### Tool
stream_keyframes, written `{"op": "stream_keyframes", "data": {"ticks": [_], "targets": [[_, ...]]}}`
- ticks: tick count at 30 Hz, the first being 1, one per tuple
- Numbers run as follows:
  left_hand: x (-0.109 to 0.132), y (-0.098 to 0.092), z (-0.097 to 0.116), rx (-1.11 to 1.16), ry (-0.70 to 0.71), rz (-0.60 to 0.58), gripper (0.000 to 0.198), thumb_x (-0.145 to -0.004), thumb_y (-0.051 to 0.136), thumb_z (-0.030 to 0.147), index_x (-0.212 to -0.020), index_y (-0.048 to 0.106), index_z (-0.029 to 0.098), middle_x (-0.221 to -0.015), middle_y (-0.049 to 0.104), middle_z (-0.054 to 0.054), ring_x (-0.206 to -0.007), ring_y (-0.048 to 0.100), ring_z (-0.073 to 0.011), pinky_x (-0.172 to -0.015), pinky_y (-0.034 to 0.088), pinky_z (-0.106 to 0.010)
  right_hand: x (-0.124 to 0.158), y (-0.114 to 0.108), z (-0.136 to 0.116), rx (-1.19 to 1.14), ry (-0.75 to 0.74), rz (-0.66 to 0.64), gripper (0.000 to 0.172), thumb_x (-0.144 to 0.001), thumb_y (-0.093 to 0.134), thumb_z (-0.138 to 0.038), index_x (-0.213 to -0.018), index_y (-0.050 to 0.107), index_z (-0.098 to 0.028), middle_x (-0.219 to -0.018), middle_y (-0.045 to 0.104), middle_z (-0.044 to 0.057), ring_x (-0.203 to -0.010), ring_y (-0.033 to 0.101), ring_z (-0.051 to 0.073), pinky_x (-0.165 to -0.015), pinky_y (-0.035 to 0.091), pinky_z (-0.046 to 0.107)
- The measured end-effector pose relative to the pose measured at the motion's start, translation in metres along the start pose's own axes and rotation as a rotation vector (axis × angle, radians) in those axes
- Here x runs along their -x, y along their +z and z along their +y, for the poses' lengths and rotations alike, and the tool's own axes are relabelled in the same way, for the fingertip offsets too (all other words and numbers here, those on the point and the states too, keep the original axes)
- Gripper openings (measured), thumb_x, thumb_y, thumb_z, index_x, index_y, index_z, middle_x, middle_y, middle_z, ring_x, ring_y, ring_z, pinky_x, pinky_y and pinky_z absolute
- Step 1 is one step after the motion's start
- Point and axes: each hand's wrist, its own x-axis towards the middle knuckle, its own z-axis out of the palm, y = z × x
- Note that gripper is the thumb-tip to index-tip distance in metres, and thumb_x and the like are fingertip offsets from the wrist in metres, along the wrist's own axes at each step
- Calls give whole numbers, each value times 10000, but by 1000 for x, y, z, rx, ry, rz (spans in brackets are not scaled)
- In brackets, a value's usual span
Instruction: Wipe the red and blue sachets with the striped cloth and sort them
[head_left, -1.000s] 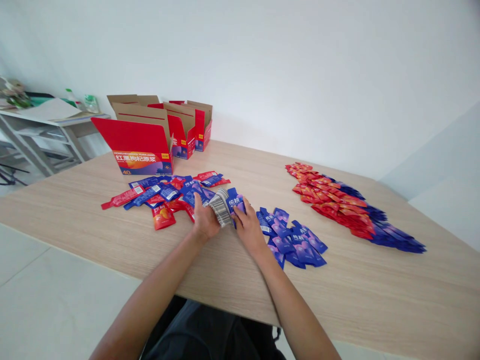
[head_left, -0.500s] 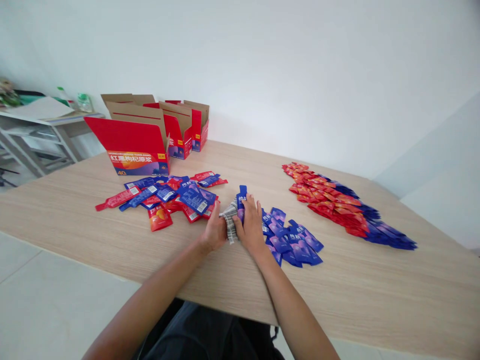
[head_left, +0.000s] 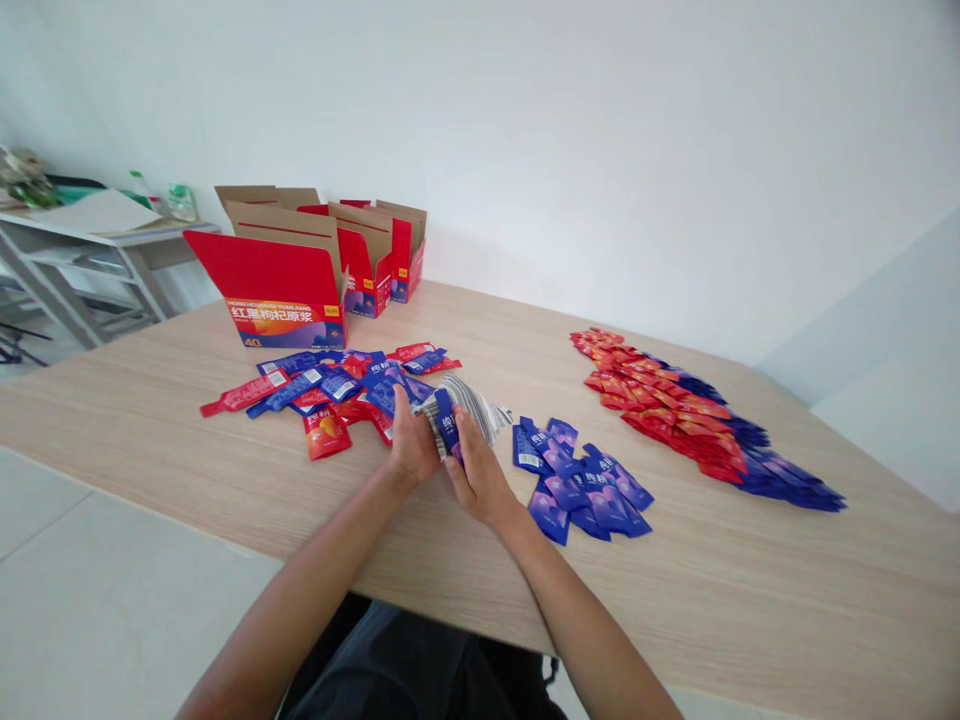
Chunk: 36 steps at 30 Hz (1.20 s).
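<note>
A blue pouch (head_left: 446,422) stands tilted between my two hands, pressed against a grey-and-white striped cloth (head_left: 487,405). My left hand (head_left: 414,442) grips the cloth from the left, its thumb pointing up; part of its fingers is hidden behind the cloth. My right hand (head_left: 478,470) lies along the pouch's right side with its fingers stretched over pouch and cloth, thumb low on the pouch. Left of my hands is a mixed heap of red and blue pouches (head_left: 330,385). Nearer my right hand, several blue pouches (head_left: 581,490) lie overlapping, most with their printed fronts up.
Open red cartons (head_left: 285,290) stand at the back left of the wooden table (head_left: 750,590). On the right runs a long row of overlapping red pouches (head_left: 667,410) and blue pouches (head_left: 787,480). A white wall closes off the back. A side desk (head_left: 112,240) stands at far left.
Both hands have moved slightly left and up with the pouch and cloth. The pouch now leans left, and more of the cloth spreads out beyond my right fingers.
</note>
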Motion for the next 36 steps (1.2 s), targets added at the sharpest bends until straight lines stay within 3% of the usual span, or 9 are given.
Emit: {"op": "stream_keyframes", "data": {"ticks": [4, 7, 12, 15, 19, 23, 26, 31, 36], "targets": [[3, -2, -21, -108, -121, -39, 709, -924, 396, 728, -1180, 710, 146, -1086, 759, -135, -1110, 687, -312, -983, 533, -408, 1, 4, 3, 5, 62, 71, 623, -1082, 262, -331, -1634, -21, -275, -1701, 134, 81, -1551, 198, 262, -1222, 311, 552], [4, -7, -39, -206, -182, -126, 591, -886, 595, 625, -1253, 678, 170, -1161, 746, -112, -1177, 661, -299, -1021, 511, -381, 0, -1, 11, 33, 157, 139, 589, -1088, 190, -418, -1636, 55, -248, -1668, 260, 112, -1532, 268, 254, -1217, 303, 562], [0, -14, -51, -342, -179, -164, 574, -741, 825, 444, -1233, 681, 188, -1178, 744, -106, -1179, 665, -298, -1015, 522, -372, -2, -7, 21, 163, 204, 70, 836, -999, 141, -703, -1566, 330, -118, -1542, 459, 206, -1486, 351, 335, -1212, 202, 639], [-5, -15, -48, -369, -129, -138, 493, -703, 868, 359, -1139, 713, 190, -1105, 764, -99, -1098, 704, -287, -947, 563, -356, -1, -5, 23, 246, 225, 15, 929, -962, 196, -764, -1540, 358, -55, -1522, 464, 254, -1486, 340, 359, -1215, 168, 630], [-15, -16, -40, -364, -59, 56, 386, -693, 877, 316, -1011, 724, 157, -962, 781, -84, -958, 742, -273, -867, 598, -368, -1, -10, 32, 298, 315, 63, 850, -1008, 132, -682, -1496, 418, -47, -1538, 443, 252, -1502, 314, 327, -1218, 159, 600], [-27, -15, -22, -267, 69, 238, 241, -787, 799, 268, -976, 697, 159, -847, 770, -41, -788, 748, -223, -819, 612, -377, -2, -32, 49, 462, 732, 20, 584, -1073, 196, -461, -1410, 535, -126, -1512, 502, 187, -1459, 389, 262, -1211, 211, 530], [-32, -12, -3, -204, 105, 358, 119, -867, 713, 241, -933, 678, 149, -770, 751, -29, -634, 715, -179, -749, 624, -364, 3, -47, 61, 553, 947, -19, 502, -1044, 368, -386, -1384, 549, -65, -1421, 550, 271, -1369, 476, 358, -1151, 261, 591], [-29, -7, 16, -128, 170, 298, 92, -899, 670, 224, -860, 664, 141, -752, 742, -36, -601, 698, -168, -670, 615, -308, 14, -56, 68, 555, 1098, -111, 502, -905, 646, -377, -1268, 627, -30, -1217, 635, 305, -1206, 566, 431, -1032, 387, 586], [-31, -10, 10, -130, 195, 312, 98, -841, 674, 30, -849, 647, 123, -724, 734, -20, -569, 681, -125, -641, 584, -231, 16, -57, 70, 466, 1153, -91, 478, -856, 710, -397, -1228, 660, -102, -1218, 633, 261, -1230, 546, 416, -1014, 409, 535]]}}
